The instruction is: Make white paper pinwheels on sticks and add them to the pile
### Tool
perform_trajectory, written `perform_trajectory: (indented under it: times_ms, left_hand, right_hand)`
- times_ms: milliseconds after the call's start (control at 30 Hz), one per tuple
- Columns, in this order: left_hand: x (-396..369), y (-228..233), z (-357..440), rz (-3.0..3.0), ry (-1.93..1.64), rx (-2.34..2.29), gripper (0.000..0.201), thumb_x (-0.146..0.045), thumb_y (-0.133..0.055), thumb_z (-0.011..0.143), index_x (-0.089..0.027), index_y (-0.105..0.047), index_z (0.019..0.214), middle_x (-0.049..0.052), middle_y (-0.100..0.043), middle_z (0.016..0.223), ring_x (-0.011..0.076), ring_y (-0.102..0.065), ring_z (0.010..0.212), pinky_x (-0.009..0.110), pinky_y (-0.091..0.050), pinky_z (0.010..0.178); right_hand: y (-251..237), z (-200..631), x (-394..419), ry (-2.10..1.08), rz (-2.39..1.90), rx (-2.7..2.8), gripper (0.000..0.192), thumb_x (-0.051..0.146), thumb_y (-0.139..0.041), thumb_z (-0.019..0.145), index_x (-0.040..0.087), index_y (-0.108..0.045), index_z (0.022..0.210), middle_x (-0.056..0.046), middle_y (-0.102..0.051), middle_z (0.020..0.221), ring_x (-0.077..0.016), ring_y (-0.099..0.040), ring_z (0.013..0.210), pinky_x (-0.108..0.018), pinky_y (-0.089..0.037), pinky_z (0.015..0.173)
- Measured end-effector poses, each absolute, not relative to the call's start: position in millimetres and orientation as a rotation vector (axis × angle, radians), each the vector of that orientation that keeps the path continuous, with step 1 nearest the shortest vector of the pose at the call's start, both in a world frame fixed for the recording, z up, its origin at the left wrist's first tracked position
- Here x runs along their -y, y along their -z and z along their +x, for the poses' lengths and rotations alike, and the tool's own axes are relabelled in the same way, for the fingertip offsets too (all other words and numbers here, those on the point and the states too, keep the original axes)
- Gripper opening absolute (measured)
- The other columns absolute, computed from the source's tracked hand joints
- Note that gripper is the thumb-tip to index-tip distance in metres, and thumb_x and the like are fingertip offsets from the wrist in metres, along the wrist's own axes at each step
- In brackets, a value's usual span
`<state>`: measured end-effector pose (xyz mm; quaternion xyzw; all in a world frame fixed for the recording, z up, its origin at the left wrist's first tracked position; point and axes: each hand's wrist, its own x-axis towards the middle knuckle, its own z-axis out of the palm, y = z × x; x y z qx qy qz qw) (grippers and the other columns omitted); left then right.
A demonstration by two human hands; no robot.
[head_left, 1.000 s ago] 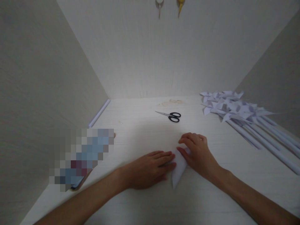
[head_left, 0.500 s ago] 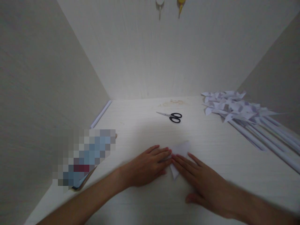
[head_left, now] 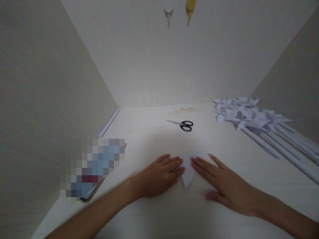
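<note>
A folded white paper (head_left: 188, 171) lies flat on the pale wooden table (head_left: 154, 139), its point aimed toward me. My left hand (head_left: 159, 176) rests flat with its fingertips pressing the paper's left edge. On the paper's right part, my right hand (head_left: 224, 184) lies palm down with fingers spread and straight. Neither hand grips anything.
Black-handled scissors (head_left: 183, 124) lie farther back at the middle. A heap of white paper pinwheels on rolled sticks (head_left: 254, 122) fills the right side. A blurred flat item (head_left: 93, 167) lies at the left by the wall. Two hooks (head_left: 179, 10) hang on the back wall.
My right hand went from curled fingertips pinching the paper's upper corner to lying flat on it, then slid slightly right. The paper now lies flatter. My left hand stayed put.
</note>
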<state>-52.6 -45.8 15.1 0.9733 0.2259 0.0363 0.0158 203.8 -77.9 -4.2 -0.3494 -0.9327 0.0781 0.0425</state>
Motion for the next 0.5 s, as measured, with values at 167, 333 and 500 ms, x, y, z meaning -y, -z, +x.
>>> perform_trajectory:
  times_ms: [167,333,500]
  left_hand:
    - [46,-16,-52,3.023,-0.123,-0.711,0.035,-0.023,-0.028,0.088,-0.018,-0.043,0.119,0.009,-0.045,0.128,0.0194,-0.038,0.119,0.041,-0.022,0.102]
    - [48,-17,-53,3.013,-0.098,-0.708,0.035,-0.024,-0.028,0.088,-0.018,-0.044,0.119,0.009,-0.044,0.129,0.0195,-0.036,0.12,0.041,-0.02,0.102]
    - [42,-15,-55,3.012,-0.124,-0.719,0.034,-0.025,-0.029,0.088,-0.018,-0.045,0.117,0.008,-0.044,0.129,0.0179,-0.036,0.121,0.04,-0.02,0.103]
  right_hand:
    - [-10,193,98,-0.504,-0.925,2.895,0.076,0.053,-0.04,0.079,0.019,-0.003,0.136,-0.009,-0.018,0.141,-0.0226,-0.019,0.129,-0.046,-0.012,0.106]
    - [-17,182,104,-0.555,-0.744,2.922,0.074,0.051,-0.044,0.078,0.024,-0.007,0.136,-0.004,-0.024,0.139,-0.0213,-0.026,0.127,-0.042,-0.018,0.106]
    - [-20,178,109,-0.563,-0.638,2.906,0.062,0.035,-0.041,0.084,0.026,-0.008,0.136,0.0,-0.031,0.136,-0.0162,-0.033,0.123,-0.035,-0.023,0.105]
